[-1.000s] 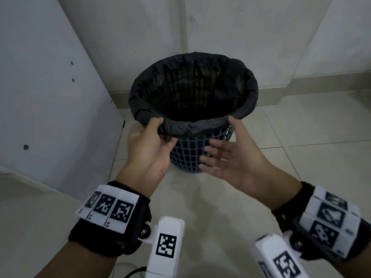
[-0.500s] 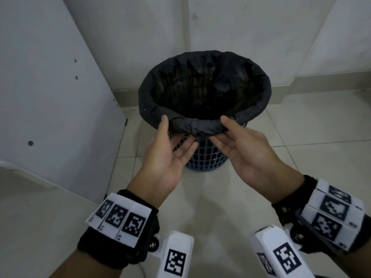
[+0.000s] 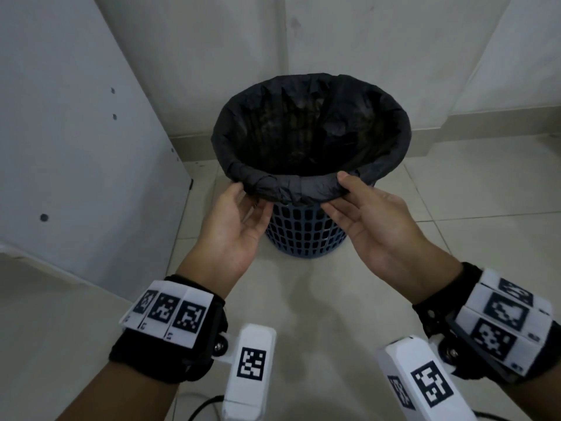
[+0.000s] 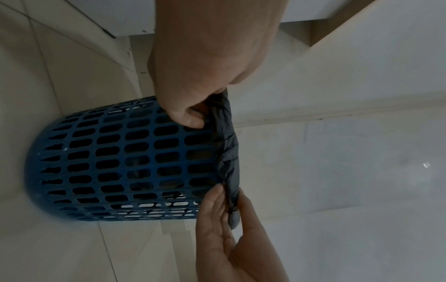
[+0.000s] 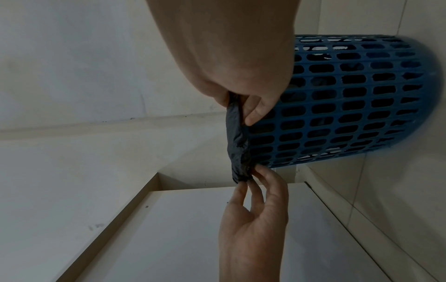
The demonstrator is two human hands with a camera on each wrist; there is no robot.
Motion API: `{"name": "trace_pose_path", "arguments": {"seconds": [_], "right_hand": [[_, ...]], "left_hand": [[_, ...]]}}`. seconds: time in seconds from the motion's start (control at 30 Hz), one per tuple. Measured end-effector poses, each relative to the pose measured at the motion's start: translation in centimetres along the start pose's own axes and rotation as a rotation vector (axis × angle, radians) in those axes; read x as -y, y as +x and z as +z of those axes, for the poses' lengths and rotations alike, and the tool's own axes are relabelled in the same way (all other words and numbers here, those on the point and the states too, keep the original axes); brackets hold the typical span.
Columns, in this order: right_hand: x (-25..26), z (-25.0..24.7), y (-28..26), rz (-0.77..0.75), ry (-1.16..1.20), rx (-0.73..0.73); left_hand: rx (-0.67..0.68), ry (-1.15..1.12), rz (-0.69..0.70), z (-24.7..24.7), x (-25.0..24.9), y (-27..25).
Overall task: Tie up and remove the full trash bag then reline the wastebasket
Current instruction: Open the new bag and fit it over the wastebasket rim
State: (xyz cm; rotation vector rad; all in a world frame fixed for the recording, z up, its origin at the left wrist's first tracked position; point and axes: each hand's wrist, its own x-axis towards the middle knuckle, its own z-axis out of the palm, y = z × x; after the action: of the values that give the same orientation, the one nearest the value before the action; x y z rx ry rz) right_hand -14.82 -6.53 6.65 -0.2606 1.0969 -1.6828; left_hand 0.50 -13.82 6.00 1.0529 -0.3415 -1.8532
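Over the tiled floor [image 3: 303,299], I pinch both hands, left hand [image 3: 233,220] and right hand [image 3: 373,220], on the black trash bag [image 3: 303,189] rolled around the upright blue wastebasket [image 3: 303,235], mouth facing up.

— Can you see what's in that black bag [image 3: 306,129]?

— No, the inside is too dark; only murky creases. Through the holes of the blue wastebasket [image 3: 303,235] there are dark shapes, nothing I could name.

— And the hands?

— The left hand [image 3: 233,223] has its fingertips tucked under the rolled bag edge, hidden from above. The right hand [image 3: 373,226] hides its fingertips the same way. Both forearms run off the bottom edge of the head view.

— That cable [image 3: 203,405] on the floor?

— Cut off below; I can't tell where it leads.
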Motion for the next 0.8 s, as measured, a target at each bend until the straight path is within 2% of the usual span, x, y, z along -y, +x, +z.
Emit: {"name": "trace_pose_path", "arguments": {"seconds": [0.33, 0.5, 0.8], "right_hand": [[0.1, 0.0, 0.4, 0.011, -0.011, -0.015], [0.6, -0.2, 0.8, 0.042, -0.002, -0.039], [1.0, -0.2, 1.4, 0.097, 0.147, -0.083]], "left_hand": [[0.018, 0.055, -0.002, 0.9, -2.3, 1.1], [0.006, 0.069, 0.069, 1.6, -2.6, 1.9], [0.026, 0.076, 0.095, 1.7, -2.2, 2.9]]}}
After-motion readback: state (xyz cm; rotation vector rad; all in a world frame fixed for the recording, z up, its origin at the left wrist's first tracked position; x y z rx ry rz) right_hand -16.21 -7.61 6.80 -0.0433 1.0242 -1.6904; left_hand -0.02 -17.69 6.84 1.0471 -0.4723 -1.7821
